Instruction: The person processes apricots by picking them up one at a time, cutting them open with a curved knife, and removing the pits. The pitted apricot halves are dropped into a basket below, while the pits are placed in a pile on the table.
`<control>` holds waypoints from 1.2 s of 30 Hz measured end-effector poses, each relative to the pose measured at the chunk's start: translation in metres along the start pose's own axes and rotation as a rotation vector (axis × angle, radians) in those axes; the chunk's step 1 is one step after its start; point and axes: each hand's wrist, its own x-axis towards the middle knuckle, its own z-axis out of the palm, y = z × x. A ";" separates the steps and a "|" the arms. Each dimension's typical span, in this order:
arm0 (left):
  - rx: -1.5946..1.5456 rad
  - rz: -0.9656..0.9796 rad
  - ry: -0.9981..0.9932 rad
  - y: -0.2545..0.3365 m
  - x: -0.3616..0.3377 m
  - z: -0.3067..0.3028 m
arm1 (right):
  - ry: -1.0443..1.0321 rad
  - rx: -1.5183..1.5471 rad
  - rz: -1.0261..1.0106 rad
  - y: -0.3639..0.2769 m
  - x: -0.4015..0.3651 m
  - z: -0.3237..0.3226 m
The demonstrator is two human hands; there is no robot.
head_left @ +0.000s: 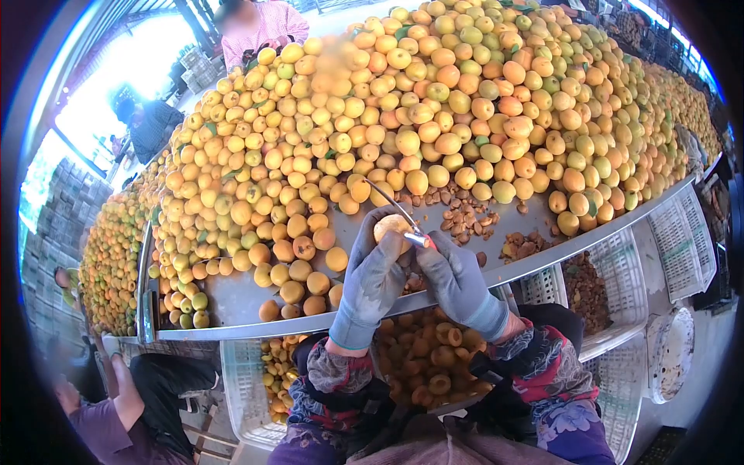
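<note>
My left hand, in a grey work glove, is closed around an apricot above the metal table's front part. A knife with a thin blade is gripped in my right hand, gloved the same way. Its blade points up and to the left, overlapping the apricot's right side. Apricot pits lie in a loose heap just beyond my hands. Whole apricots rest on the metal to the left, and a large pile of apricots rises behind.
Below the table edge, a container of apricot halves sits between my knees. White plastic crates stand to both sides, one with brown pieces. At right is a white bucket. Other people are around the pile and at lower left.
</note>
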 end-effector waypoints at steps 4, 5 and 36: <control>-0.043 0.002 0.031 -0.004 0.002 -0.005 | -0.031 -0.066 0.078 0.001 0.002 -0.002; -0.043 0.000 0.033 -0.004 0.002 -0.005 | -0.060 -0.106 0.104 0.002 0.002 -0.004; 0.225 0.141 -0.005 0.011 0.012 -0.019 | -0.122 -0.199 0.213 -0.022 -0.001 -0.022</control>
